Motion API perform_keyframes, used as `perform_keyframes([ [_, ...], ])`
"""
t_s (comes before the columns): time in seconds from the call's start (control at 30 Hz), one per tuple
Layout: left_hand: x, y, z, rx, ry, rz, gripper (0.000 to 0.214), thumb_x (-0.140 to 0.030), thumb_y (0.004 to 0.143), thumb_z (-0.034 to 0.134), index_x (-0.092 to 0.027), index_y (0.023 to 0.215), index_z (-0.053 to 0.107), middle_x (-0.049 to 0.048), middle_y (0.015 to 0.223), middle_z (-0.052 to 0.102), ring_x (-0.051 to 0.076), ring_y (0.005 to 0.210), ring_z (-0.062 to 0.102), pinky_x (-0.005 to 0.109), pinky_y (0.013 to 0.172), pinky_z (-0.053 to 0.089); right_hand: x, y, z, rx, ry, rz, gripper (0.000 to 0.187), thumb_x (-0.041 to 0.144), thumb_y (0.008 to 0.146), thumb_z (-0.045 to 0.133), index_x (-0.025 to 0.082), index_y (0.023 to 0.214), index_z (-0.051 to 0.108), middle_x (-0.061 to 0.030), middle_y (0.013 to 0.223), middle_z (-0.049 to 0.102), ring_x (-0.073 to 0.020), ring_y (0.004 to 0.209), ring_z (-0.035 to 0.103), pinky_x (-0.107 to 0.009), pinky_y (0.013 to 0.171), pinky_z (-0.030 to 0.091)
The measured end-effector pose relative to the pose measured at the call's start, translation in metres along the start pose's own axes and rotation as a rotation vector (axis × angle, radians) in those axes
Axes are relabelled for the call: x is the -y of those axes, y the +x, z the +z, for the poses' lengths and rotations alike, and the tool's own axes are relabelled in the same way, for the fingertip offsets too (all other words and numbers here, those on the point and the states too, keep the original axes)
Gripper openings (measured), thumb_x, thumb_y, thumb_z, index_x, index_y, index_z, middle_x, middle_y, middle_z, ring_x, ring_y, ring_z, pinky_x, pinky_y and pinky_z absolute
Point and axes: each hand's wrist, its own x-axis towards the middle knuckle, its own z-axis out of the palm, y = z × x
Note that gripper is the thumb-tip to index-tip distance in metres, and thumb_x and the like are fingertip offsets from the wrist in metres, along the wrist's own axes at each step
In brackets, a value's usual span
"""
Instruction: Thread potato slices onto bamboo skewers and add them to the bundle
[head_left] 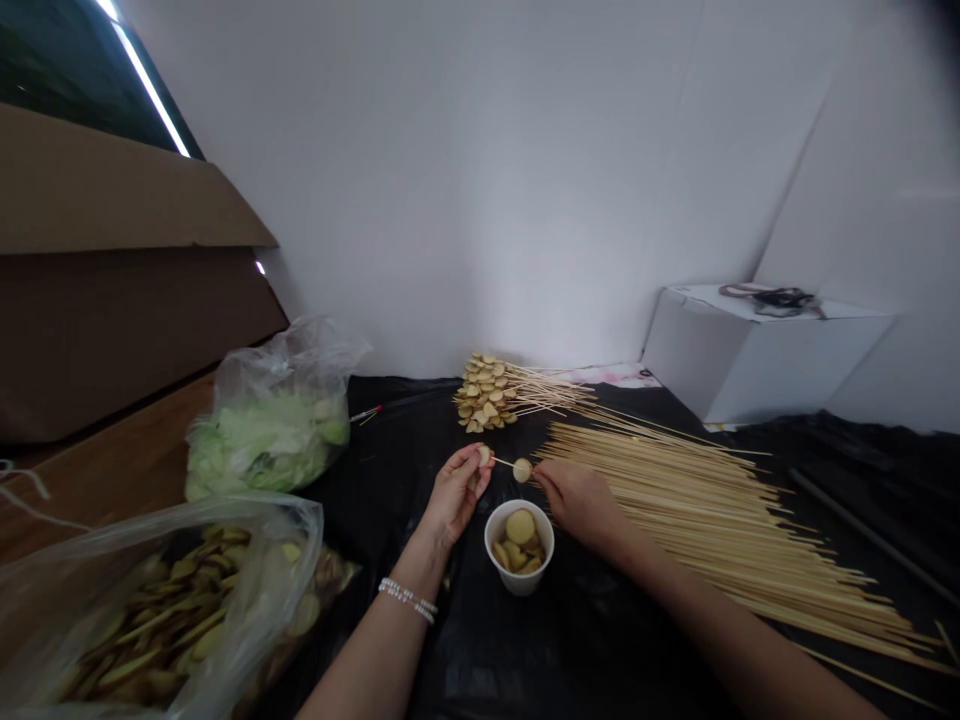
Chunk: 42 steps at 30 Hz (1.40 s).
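Observation:
My left hand (459, 484) pinches a thin round potato slice (484, 456) at the left end of a wooden skewer (502, 462). Closed on the skewer's other side is my right hand (576, 500), its fingertips just right of a second potato slice (522, 470) threaded on the stick. Just below both hands stands a white cup (490, 548) holding several loose potato slices (519, 528). Beyond my hands lies a pile of skewered potato slices (486, 392), their sticks pointing right.
Many bare skewers (720, 530) spread over the black plastic sheet (480, 660) at right. On the left are an open clear bag (285, 600) of potato slices and a tied bag of pale green vegetable (270, 440). A white box (720, 350) stands back right; cardboard (127, 320) is far left.

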Motion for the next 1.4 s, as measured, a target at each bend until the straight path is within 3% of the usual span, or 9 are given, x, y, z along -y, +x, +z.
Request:
perform_keyframes([
  [0.5,-0.0024,-0.0028,0.0026,-0.017,-0.028,-0.030,0.021,-0.003,0.078,0.063,-0.010,0.097,0.068,0.0083,0.081,0.070,0.007,0.062,0.065,0.011,0.057,0.052,0.0012,-0.0006,-0.0014,0.025,0.007,-0.027,0.027,0.023,0.095,0.037,0.019,0.081,0.060,-0.0026,0.079,0.066,-0.0135,0.073,0.057,-0.025,0.064,0.031],
  [0.77,-0.0044,-0.0048,0.0040,-0.001,-0.058,-0.046,0.021,-0.001,0.078,0.062,-0.009,0.096,0.070,0.0086,0.086,0.071,0.008,0.068,0.066,0.014,0.066,0.055,-0.0002,0.0002,-0.0018,0.000,0.012,-0.022,0.029,0.025,0.095,0.037,0.019,0.081,0.061,-0.0036,0.080,0.066,-0.0136,0.074,0.057,-0.024,0.066,0.032],
  [1.1,-0.0029,-0.0056,0.0035,0.031,-0.003,-0.026,0.027,-0.001,0.072,0.070,-0.010,0.097,0.070,0.0070,0.083,0.072,0.008,0.068,0.066,0.013,0.067,0.054,-0.0031,-0.0003,0.0024,-0.023,0.055,-0.016,0.027,0.025,0.094,0.039,0.020,0.080,0.061,-0.0025,0.079,0.066,-0.0137,0.075,0.056,-0.024,0.066,0.031],
  [1.4,-0.0004,-0.0068,0.0048,0.024,0.074,0.040,0.033,-0.005,0.063,0.078,-0.012,0.094,0.070,0.0060,0.084,0.072,0.010,0.074,0.067,0.020,0.077,0.054,0.0014,-0.0004,0.0008,0.053,-0.020,0.024,0.027,0.022,0.094,0.037,0.020,0.078,0.058,-0.0019,0.075,0.066,-0.0126,0.065,0.055,-0.027,0.058,0.025],
])
